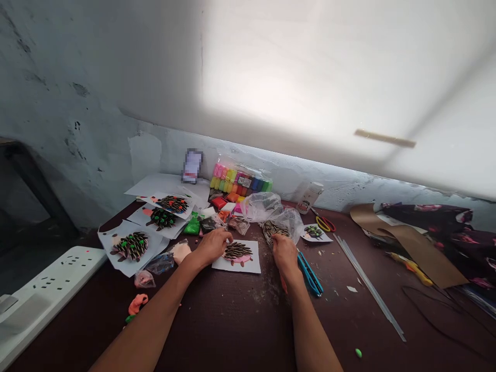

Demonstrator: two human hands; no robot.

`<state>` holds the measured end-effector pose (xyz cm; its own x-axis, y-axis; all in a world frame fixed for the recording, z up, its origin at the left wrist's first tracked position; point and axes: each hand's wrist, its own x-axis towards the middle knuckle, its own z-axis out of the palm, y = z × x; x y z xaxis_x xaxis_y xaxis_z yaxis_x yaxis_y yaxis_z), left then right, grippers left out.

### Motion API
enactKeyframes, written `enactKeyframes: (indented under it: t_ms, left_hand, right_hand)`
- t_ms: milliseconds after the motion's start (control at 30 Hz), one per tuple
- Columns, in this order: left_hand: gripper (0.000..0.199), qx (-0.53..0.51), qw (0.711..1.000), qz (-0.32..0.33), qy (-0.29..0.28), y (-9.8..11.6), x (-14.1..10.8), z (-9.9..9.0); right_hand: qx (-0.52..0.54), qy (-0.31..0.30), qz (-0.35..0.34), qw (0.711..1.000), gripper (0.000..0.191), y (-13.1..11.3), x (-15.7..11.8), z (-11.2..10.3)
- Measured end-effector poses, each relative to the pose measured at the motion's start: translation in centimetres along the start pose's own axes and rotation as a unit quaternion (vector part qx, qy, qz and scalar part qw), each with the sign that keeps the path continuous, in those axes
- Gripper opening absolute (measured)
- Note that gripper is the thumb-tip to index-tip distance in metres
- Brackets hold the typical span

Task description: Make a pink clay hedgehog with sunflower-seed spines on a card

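A white card (253,266) lies in front of me, bearing a hedgehog of pink clay with striped sunflower seeds (237,251) as its spines. My left hand (211,245) is at the card's left side, its fingers bent together near the hedgehog's head and covering that end. What its fingertips hold, if anything, is hidden. Right of the card, an open clear plastic bag (292,222) contains a heap of loose sunflower seeds (273,229). My right hand (285,254) has its fingers closed at the near edge of this heap, on the seeds.
Finished-looking hedgehog cards (132,245) lie at left, beside a white power strip (54,289). Coloured clay packs (242,181) and a white bottle (310,198) stand behind. Blue-handled cutter (310,274), scissors (325,223), glue sticks (370,287) and a glue gun (413,268) lie right.
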<state>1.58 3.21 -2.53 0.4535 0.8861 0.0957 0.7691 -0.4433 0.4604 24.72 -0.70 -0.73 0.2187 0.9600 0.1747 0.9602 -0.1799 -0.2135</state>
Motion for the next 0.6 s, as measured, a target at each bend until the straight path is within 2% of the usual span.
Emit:
enactKeyframes:
  t_ms: [267, 433, 600]
  left_hand:
    - [0.029, -0.003, 1.0, 0.007, 0.01, -0.25, 0.1, 0.3]
    - [0.028, -0.004, 1.0, 0.01, 0.013, -0.41, 0.13, 0.46]
    - [0.027, -0.005, 1.0, 0.006, 0.011, -0.48, 0.13, 0.52]
  right_hand:
    - [-0.004, -0.019, -0.008, 1.0, 0.028, 0.3, 0.16, 0.69]
    - [-0.005, -0.014, -0.01, 1.0, 0.021, 0.54, 0.29, 0.93]
    - [0.0, -0.008, 0.0, 1.0, 0.022, 0.42, 0.17, 0.64]
